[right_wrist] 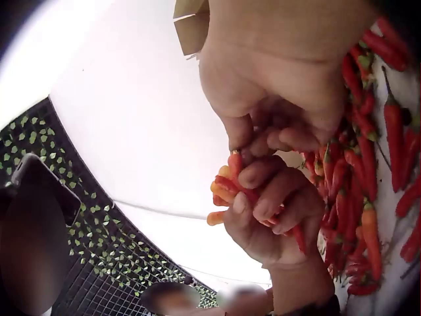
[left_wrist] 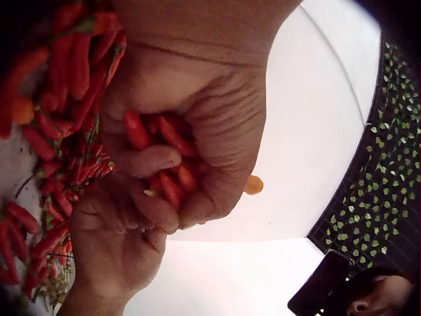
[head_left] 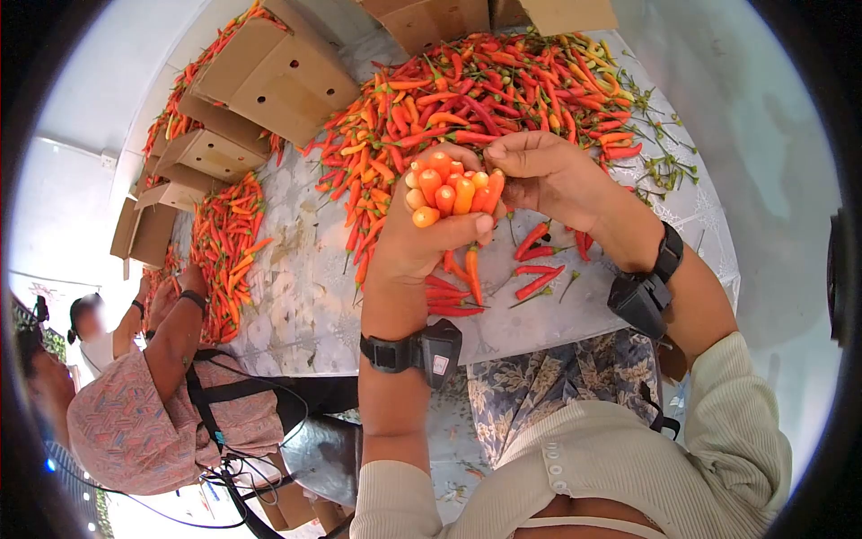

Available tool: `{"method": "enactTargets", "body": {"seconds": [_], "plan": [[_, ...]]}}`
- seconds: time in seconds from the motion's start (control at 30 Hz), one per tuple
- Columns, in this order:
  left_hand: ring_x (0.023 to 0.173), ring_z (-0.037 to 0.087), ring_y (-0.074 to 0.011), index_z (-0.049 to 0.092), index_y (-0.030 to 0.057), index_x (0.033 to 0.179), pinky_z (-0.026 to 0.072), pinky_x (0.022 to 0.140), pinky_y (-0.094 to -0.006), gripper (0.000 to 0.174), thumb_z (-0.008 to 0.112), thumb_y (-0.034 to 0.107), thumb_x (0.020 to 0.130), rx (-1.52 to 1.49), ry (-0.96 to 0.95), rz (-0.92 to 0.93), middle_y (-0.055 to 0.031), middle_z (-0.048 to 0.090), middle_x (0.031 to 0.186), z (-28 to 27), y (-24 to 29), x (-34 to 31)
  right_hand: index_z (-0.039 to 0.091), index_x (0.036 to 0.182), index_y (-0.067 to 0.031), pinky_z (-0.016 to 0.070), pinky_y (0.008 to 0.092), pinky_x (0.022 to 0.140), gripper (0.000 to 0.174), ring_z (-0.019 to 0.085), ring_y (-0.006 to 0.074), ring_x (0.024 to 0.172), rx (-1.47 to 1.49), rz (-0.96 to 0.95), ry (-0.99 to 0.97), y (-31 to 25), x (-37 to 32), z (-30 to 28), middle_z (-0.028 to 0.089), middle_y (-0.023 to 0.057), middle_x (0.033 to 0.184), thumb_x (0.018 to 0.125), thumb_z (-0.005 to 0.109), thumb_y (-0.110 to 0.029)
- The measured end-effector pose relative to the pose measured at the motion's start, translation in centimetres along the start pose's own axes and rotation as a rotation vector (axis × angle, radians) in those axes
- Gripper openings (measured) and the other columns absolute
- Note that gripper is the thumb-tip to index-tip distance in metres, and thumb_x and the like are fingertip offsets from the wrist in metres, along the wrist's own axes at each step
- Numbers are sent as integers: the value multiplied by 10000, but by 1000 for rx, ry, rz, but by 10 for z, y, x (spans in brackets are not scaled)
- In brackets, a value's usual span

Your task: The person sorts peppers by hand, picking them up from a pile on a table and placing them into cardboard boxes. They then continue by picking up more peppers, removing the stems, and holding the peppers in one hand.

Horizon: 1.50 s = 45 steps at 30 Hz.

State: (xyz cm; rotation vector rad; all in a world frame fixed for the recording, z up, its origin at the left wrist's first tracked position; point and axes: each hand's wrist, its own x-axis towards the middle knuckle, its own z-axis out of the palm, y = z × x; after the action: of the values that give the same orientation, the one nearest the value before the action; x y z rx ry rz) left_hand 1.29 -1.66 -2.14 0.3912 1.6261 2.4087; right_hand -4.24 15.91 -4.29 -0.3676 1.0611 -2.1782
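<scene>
A bundle of orange and red chillies [head_left: 446, 190], their stemless ends facing up, is gripped in my left hand [head_left: 415, 235]. My right hand [head_left: 555, 175] touches the bundle's right side, thumb and forefinger close together at one chilli's end. In the right wrist view that chilli [right_wrist: 235, 163] stands at the fingertips of the right hand [right_wrist: 276, 72], above the curled left hand [right_wrist: 283, 217]. The left wrist view shows red chilli tips [left_wrist: 172, 135] inside the left palm [left_wrist: 223, 125], with the right hand [left_wrist: 118, 237] against it.
A large chilli heap [head_left: 485, 90] covers the table's far side, with green stems [head_left: 669, 171] at its right. Loose chillies [head_left: 539, 269] lie near the front edge. Cardboard boxes [head_left: 274, 76] stand behind and left. Another person [head_left: 171, 386] works at a second heap [head_left: 224, 242].
</scene>
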Motion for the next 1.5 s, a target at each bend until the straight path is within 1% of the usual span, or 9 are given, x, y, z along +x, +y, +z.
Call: {"method": "enactTargets", "body": {"seconds": [0.13, 0.23, 0.43, 0.63, 0.73, 0.87, 1.27, 1.37, 1.5], "plan": [[603, 598, -133, 500, 26, 1021, 455, 468, -214, 445, 728, -30, 644, 6, 105, -47, -87, 616, 780, -3, 0, 2, 644, 824, -61, 375, 227, 522, 160, 502, 59, 599, -325, -200, 119, -5, -3, 11, 599, -29, 720, 875, 635, -212], [593, 599, -129, 505, 32, 1040, 407, 426, -192, 443, 712, -46, 656, 15, 169, -73, -83, 622, 783, -6, -3, 4, 628, 771, -39, 398, 271, 541, 165, 524, 127, 594, -892, -610, 314, 5, 1, 11, 591, 15, 693, 842, 655, -186], [569, 588, -129, 502, 45, 1056, 361, 399, -183, 457, 704, -55, 658, -6, 211, -69, -95, 631, 795, -6, -8, 6, 624, 758, -24, 432, 354, 592, 114, 551, 257, 644, -1326, -1108, 427, 1, -1, 12, 561, 101, 675, 745, 694, -114], [580, 571, -136, 492, 65, 1058, 340, 404, -181, 430, 694, -22, 689, -79, 286, 22, -101, 622, 816, -6, 0, 4, 645, 794, -44, 442, 319, 600, 117, 544, 233, 678, -1311, -836, 493, -2, 5, -5, 560, 69, 773, 704, 720, -52], [595, 569, -130, 510, 64, 1029, 345, 406, -184, 393, 701, -8, 694, -115, 347, 52, -80, 613, 804, -12, -1, 7, 653, 799, -61, 467, 339, 664, 171, 566, 248, 758, -1349, -855, 257, 8, 2, 1, 567, 68, 819, 655, 746, -70], [596, 567, -122, 536, 59, 981, 353, 406, -192, 323, 697, 0, 708, -153, 368, 81, -62, 605, 798, -17, -1, 8, 671, 805, -76, 462, 385, 774, 188, 563, 291, 863, -1431, -591, -242, 19, -5, 8, 563, 93, 833, 623, 712, -65], [609, 581, -124, 522, 48, 1010, 367, 412, -197, 338, 679, -8, 716, -94, 326, 103, -72, 610, 817, -12, -4, 8, 670, 845, -103, 445, 385, 834, 232, 530, 278, 919, -1608, -575, -283, 33, -8, 8, 551, 69, 894, 621, 711, -58], [620, 590, -125, 518, 47, 1022, 372, 416, -196, 356, 691, -3, 715, -67, 359, 107, -72, 616, 831, -13, -4, 9, 658, 828, -88, 461, 378, 811, 197, 552, 282, 886, -1528, -535, -232, 22, -6, 4, 578, 66, 859, 643, 712, -50], [647, 611, -128, 516, 45, 1036, 389, 428, -197, 376, 709, -5, 717, 13, 463, 113, -76, 626, 854, -12, -5, 10, 652, 848, -46, 479, 307, 699, 154, 594, 182, 755, -1193, -533, 70, -1, -2, 3, 621, 41, 797, 717, 727, -77]]}}
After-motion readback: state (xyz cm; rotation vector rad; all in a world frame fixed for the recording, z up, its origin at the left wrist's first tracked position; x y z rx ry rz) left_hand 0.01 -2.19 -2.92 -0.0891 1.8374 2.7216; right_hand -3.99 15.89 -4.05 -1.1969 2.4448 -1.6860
